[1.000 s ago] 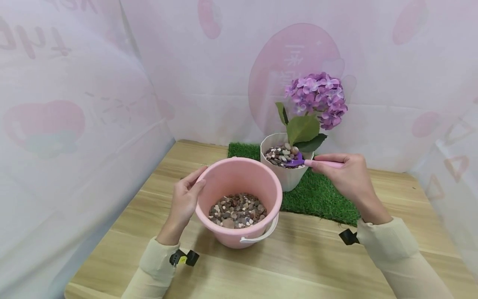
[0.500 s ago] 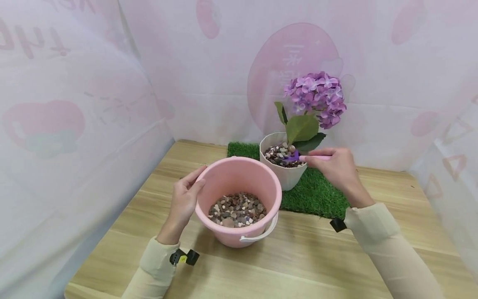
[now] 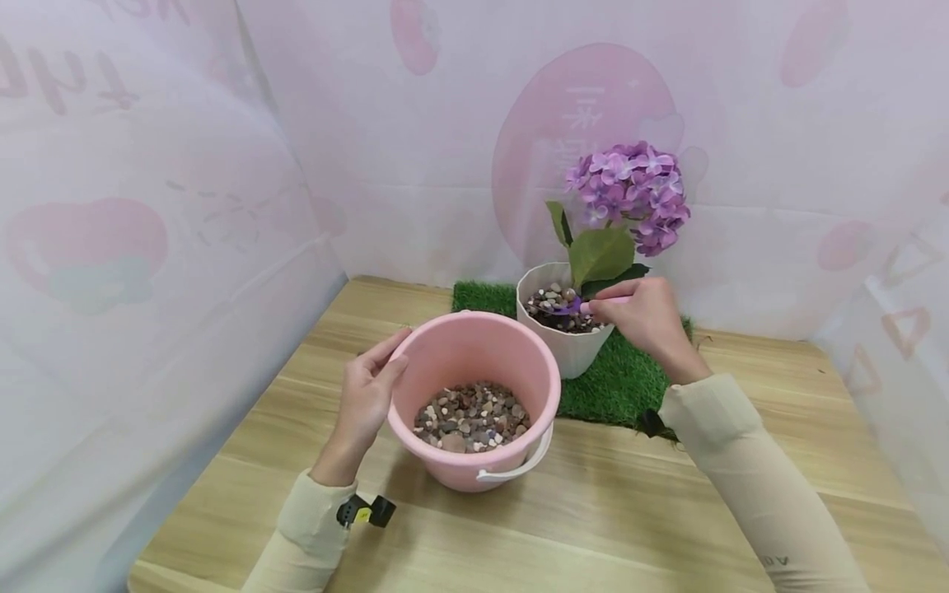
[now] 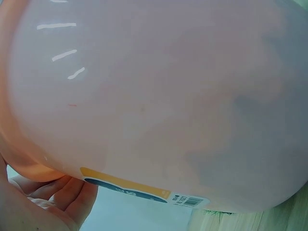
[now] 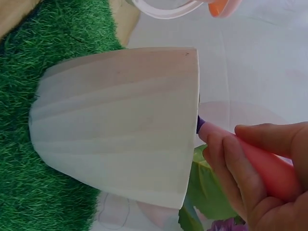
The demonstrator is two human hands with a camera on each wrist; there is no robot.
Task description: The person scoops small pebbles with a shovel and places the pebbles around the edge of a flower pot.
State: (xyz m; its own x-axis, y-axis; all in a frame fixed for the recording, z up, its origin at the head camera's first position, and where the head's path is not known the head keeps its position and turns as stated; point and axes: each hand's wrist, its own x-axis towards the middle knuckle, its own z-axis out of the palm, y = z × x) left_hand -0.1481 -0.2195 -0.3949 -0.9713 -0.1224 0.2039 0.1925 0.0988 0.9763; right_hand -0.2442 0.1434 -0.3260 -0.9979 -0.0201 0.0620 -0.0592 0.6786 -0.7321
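Note:
My left hand (image 3: 368,394) grips the left rim of a pink bucket (image 3: 474,346), thumb on the rim and fingers outside. Pebbles (image 3: 474,417) cover the bucket's bottom. In the left wrist view the bucket's wall (image 4: 144,110) fills most of the picture, with the left hand (image 4: 53,202) at its lip. My right hand (image 3: 645,317) holds a small trowel by its pink handle (image 5: 260,161). The trowel's purple blade (image 3: 569,307) is inside the white flowerpot (image 3: 571,350), among stones and dark soil. From the pot rises a purple hydrangea (image 3: 630,189) with green leaves.
Under the flowerpot lies a green artificial grass mat (image 3: 630,391). The bucket stands on a wooden table (image 3: 563,527) in front of the pot, its white handle (image 3: 519,468) hanging down. Printed pale cloth (image 3: 415,165) encloses the back and sides.
My right hand has moved left with the trowel, whose blade has shifted left through the pot's stones. More dark soil shows there. The left hand and bucket have stayed put.

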